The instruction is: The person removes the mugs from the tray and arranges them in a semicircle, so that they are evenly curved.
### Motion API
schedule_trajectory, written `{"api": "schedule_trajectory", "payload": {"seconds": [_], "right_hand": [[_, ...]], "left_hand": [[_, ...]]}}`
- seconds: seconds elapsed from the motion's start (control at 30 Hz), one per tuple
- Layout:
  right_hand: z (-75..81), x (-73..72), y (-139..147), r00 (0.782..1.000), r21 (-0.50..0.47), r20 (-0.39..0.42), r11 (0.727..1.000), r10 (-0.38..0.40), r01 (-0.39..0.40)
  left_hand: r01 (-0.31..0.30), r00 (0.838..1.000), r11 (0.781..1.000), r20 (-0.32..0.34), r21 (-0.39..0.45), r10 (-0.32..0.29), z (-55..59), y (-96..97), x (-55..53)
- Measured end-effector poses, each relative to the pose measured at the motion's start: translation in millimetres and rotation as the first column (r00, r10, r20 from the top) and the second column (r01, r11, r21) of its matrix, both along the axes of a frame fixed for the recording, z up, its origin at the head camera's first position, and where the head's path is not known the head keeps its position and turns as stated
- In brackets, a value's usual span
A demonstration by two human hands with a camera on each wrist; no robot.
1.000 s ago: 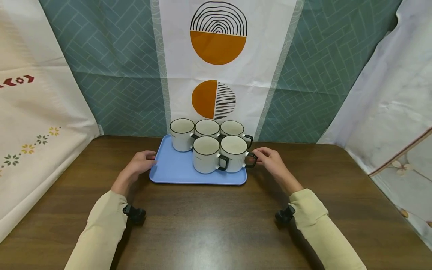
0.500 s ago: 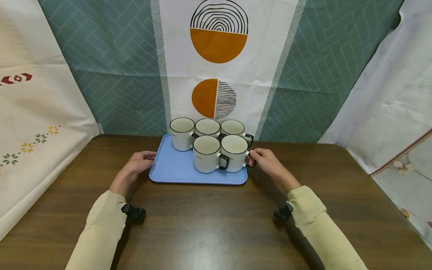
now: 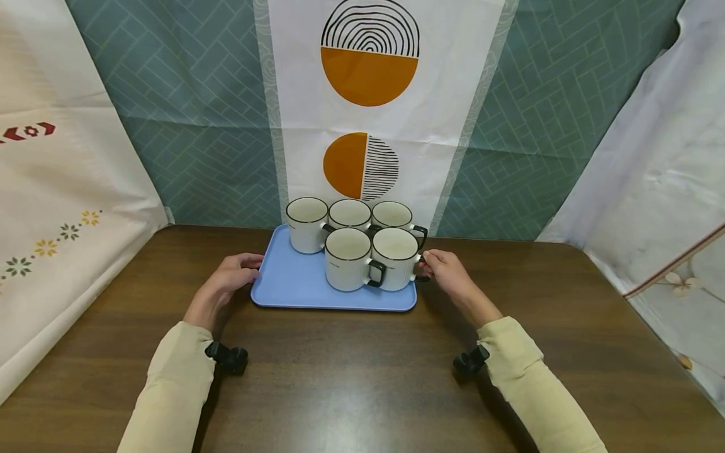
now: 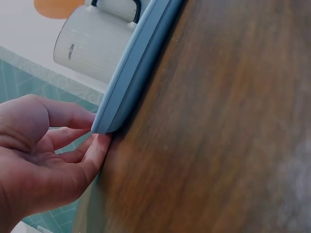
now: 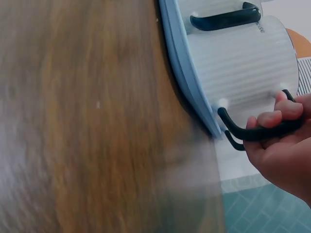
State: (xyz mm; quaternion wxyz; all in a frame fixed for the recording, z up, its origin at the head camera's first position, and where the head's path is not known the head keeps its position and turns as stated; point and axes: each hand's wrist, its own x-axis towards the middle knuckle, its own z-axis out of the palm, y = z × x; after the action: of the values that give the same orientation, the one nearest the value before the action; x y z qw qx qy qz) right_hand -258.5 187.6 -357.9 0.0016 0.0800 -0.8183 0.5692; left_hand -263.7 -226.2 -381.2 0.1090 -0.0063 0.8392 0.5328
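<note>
Several white enamel-style mugs with dark rims and black handles stand on a light blue tray [image 3: 289,286]. My right hand [image 3: 450,274] holds the front right mug [image 3: 393,269] by its handle; in the right wrist view the fingers curl through the black handle [image 5: 265,133]. That mug stands at the tray's right end, beside another front mug [image 3: 345,270]. At the opposite end, my left hand [image 3: 229,277] pinches the tray's left edge. The left wrist view has the thumb and fingers on either side of the tray rim [image 4: 119,87].
Behind the front pair, the back row has a left mug [image 3: 306,233], a middle mug [image 3: 350,214] and a right mug [image 3: 392,214]. The brown wooden table [image 3: 340,377] ends at a patterned cloth backdrop [image 3: 198,126]. White cloths hang on both sides.
My right hand has moved left from beside the front right mug's handle and closed its fingers round it. The left hand stays at the tray's edge; the mugs and tray keep their places.
</note>
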Motion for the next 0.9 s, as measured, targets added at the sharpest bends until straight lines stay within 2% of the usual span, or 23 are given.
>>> {"api": "schedule_trajectory", "payload": {"seconds": [0.2,0.37,0.5,0.63,0.73,0.9], "right_hand": [[-5.6,0.4,-4,0.998,-0.166,0.004,0.984,-0.059,0.059],[-4.9,1.3,-5,0.995,-0.227,-0.001,0.969,-0.103,0.1],[-0.2,1.5,-1,0.992,-0.32,-0.006,0.94,-0.128,0.119],[6.2,2.1,5,0.991,-0.425,-0.015,0.898,-0.13,0.112],[12.6,4.0,11,0.992,-0.432,-0.036,0.897,-0.117,0.09],[26.3,6.7,17,0.994,-0.409,-0.072,0.912,-0.079,0.043]], "left_hand": [[0.011,1.0,0.999,0.005,0.038,-0.011,-1.7,-3.5,0.5],[0.015,1.0,0.997,0.014,0.07,-0.016,-3.5,-5.0,-0.6],[0.022,1.0,0.997,0.018,0.075,-0.024,-3.1,-5.1,-1.4],[0.03,0.999,0.997,0.018,0.074,-0.031,-1.7,-4.8,-1.4],[0.036,0.999,0.997,0.014,0.071,-0.037,-0.5,-4.8,-1.0],[0.026,0.999,0.997,0.028,0.073,-0.028,-0.2,-4.8,-0.4]]}}
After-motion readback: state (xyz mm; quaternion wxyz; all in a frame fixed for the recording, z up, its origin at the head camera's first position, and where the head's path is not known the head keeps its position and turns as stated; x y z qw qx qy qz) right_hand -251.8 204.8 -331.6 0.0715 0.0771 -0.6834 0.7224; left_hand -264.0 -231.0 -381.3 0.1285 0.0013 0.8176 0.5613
